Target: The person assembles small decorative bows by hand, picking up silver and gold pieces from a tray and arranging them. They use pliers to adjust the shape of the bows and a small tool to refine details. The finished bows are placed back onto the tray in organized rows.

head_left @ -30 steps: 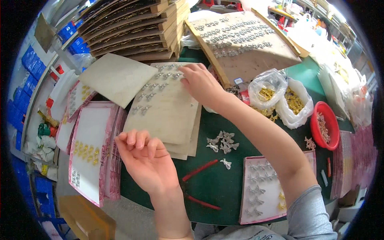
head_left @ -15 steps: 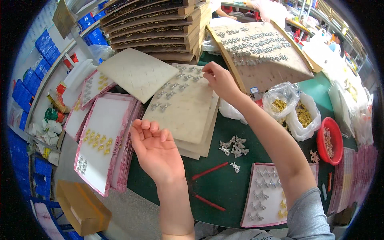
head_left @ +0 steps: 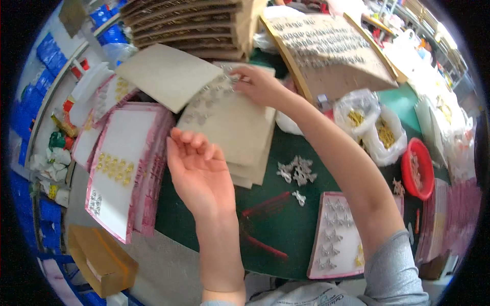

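My right hand [head_left: 258,85] is over the far end of a beige board [head_left: 242,125], its fingertips drawn together at the silver bow-shaped pieces [head_left: 206,102] lying there in rows. Motion blur hides whatever the fingertips pinch. Palm up, my left hand [head_left: 200,166] hovers before the board's near left corner. Its fingers are loosely curled and apart, and no object shows in the palm. A second beige board [head_left: 168,74] overlaps the first one's far left edge. Loose silver pieces [head_left: 297,171] lie on the green table between my forearms.
Pink-edged white cards [head_left: 115,148] with gold and silver pieces are stacked at left; another such card [head_left: 316,250] lies under my right forearm. Red-handled pliers [head_left: 265,204] rest on the table. Bags of gold pieces [head_left: 385,135] and a red bowl [head_left: 417,173] stand at right, stacked trays [head_left: 184,30] behind.
My right hand has moved left along the far rows of the board. My left hand stays palm up in nearly the same pose. The whole scene sits slightly higher in the view.
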{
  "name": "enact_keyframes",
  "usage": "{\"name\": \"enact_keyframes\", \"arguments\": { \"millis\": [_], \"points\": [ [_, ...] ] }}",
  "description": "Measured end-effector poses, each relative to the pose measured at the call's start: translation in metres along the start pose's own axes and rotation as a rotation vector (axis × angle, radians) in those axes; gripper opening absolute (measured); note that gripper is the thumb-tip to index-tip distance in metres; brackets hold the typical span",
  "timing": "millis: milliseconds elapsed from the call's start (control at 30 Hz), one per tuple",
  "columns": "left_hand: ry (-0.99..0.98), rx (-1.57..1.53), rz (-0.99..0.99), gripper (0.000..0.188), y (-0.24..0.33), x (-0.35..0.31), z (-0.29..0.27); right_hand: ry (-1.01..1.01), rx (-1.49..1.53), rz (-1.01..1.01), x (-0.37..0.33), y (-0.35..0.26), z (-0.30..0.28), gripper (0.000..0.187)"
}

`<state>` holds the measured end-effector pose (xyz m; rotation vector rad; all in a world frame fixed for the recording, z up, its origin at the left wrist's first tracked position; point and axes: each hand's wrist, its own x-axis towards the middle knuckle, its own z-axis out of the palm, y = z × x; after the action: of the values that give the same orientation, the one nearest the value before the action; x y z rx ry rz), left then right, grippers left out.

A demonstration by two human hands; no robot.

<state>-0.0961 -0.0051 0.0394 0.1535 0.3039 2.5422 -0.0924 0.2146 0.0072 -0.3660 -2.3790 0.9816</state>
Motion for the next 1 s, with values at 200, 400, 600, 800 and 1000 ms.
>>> {"name": "enact_keyframes", "arguments": {
  "millis": [200, 400, 600, 800, 1000],
  "points": [
    [-0.212, -0.038, -0.143, 0.013, 0.006, 0.011, -0.024, -0.22, -0.572, -0.081, 0.029, -0.006, 0.031, 0.037],
    [-0.254, -0.119, -0.28, 0.014, -0.001, 0.015, -0.027, -0.024, -0.359, -0.183, 0.019, 0.01, 0.03, 0.034],
    [-0.088, 0.054, -0.451, 0.034, -0.01, 0.014, -0.027, 0.031, 0.26, 0.147, -0.014, -0.026, -0.001, 0.029],
    [-0.228, -0.117, -0.828, 0.034, -0.057, -0.022, -0.022, -0.107, -0.02, -0.265, -0.122, -0.081, -0.055, 0.021],
    [-0.126, 0.077, -0.992, 0.022, -0.083, -0.069, -0.031, 0.118, 0.035, -0.126, -0.206, -0.105, -0.075, 0.016]
  ]
}}
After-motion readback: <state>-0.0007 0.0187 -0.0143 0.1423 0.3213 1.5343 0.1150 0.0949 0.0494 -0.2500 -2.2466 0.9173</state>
